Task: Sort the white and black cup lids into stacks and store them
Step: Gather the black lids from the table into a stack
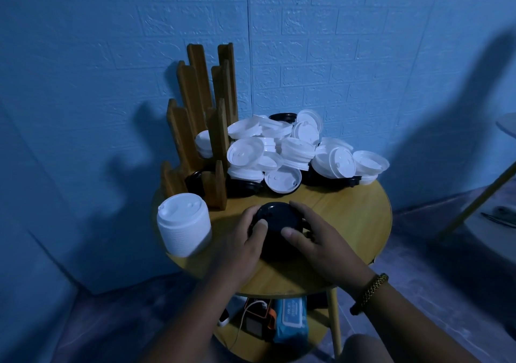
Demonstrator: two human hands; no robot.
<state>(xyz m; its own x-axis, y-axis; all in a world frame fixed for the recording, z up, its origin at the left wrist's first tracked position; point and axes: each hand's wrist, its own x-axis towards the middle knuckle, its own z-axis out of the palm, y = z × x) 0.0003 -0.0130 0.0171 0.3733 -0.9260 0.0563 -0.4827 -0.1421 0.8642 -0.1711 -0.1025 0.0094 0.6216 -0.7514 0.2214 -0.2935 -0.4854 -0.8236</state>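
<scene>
A stack of black lids (277, 223) stands on the round wooden table (349, 223) near its front. My left hand (247, 237) grips the stack's left side and my right hand (315, 239) grips its right side, thumbs on the near face. A tall stack of white lids (183, 224) stands at the table's left edge. A loose heap of white lids (293, 150) with a few black lids (282, 117) among and under them fills the back of the table. A wooden slatted lid rack (201, 117) at the back left holds some white lids (202, 142) and black lids (194, 179).
The blue brick-patterned wall stands right behind the table. A lower shelf (251, 346) under the tabletop carries a blue wipes pack (290, 318) and a device with a white cable. Another table's edge (506, 125) and leg show at the far right.
</scene>
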